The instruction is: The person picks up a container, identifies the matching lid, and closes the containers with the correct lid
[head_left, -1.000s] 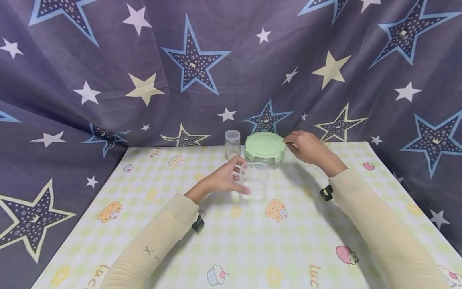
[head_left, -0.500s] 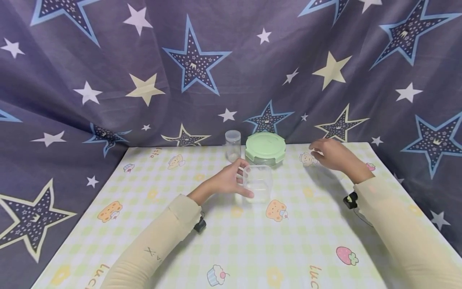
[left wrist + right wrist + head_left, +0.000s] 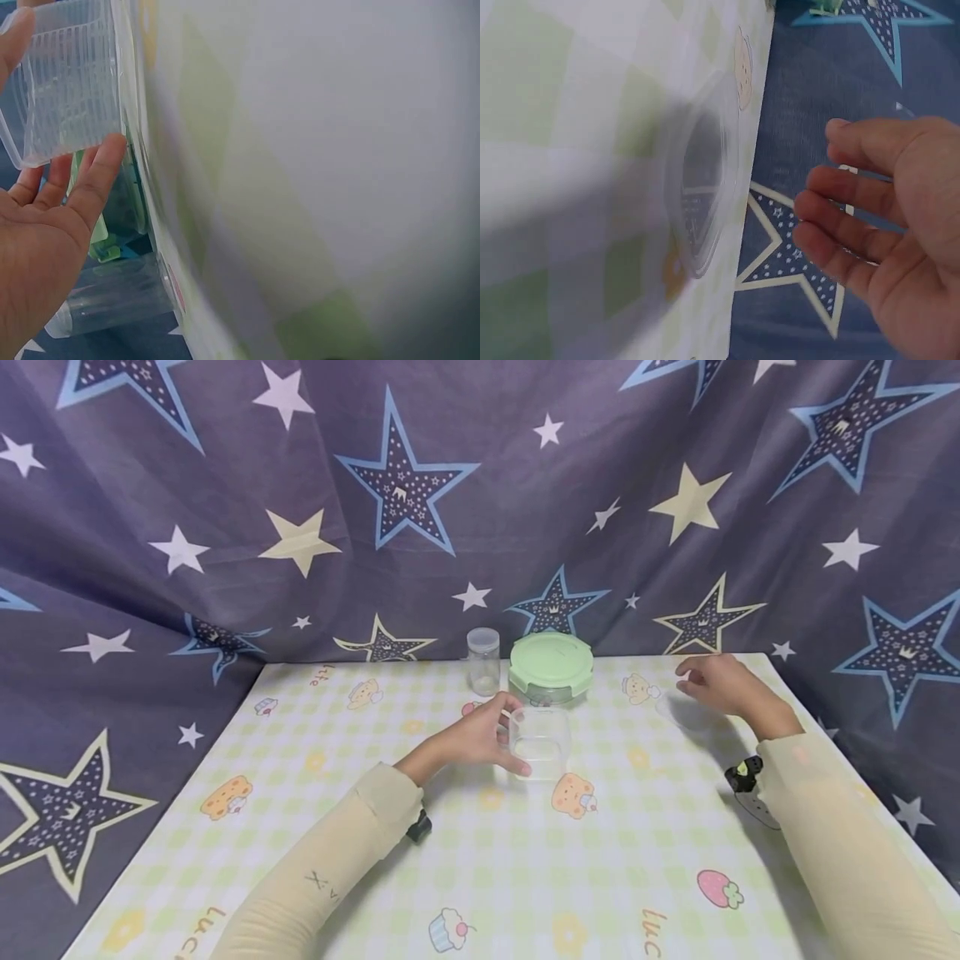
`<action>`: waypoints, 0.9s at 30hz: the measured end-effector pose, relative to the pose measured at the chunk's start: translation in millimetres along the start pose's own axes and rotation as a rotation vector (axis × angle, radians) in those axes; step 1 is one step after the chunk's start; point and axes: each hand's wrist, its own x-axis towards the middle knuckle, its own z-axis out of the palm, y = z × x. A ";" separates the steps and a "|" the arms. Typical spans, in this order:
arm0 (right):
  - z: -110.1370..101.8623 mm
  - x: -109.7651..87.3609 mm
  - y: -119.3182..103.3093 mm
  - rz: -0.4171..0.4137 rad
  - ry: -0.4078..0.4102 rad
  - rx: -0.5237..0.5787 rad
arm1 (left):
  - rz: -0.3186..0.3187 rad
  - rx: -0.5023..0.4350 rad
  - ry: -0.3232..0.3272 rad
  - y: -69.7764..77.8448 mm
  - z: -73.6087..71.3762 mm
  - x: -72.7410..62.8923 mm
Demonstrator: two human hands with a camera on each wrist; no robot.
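Note:
In the head view my left hand (image 3: 480, 735) holds a clear plastic container (image 3: 542, 745) on the table, thumb at its near side and fingers at its far side. The left wrist view shows the ribbed wall of that container (image 3: 71, 82) between thumb and fingers. My right hand (image 3: 723, 685) hovers over the table's right part, its fingers loosely bent around nothing. A clear plastic lid (image 3: 705, 176) lies flat on the table below it, apart from the fingers. In the head view this lid (image 3: 678, 714) is faint and partly behind the hand.
A round glass food container with a green clip lid (image 3: 551, 664) stands at the table's back edge. Left of it is a clear jar (image 3: 483, 664) with a whitish lid. A star-patterned curtain (image 3: 420, 585) hangs right behind the checked tablecloth (image 3: 600, 877).
My right hand has moved right, from beside the green-lidded container to above the clear lid. My left hand has shifted the clear container slightly right and nearer.

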 end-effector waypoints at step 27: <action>0.0 -21.0 50.3 0.330 -0.135 0.126 | -0.068 0.029 -0.040 1.7 -1.7 -1.8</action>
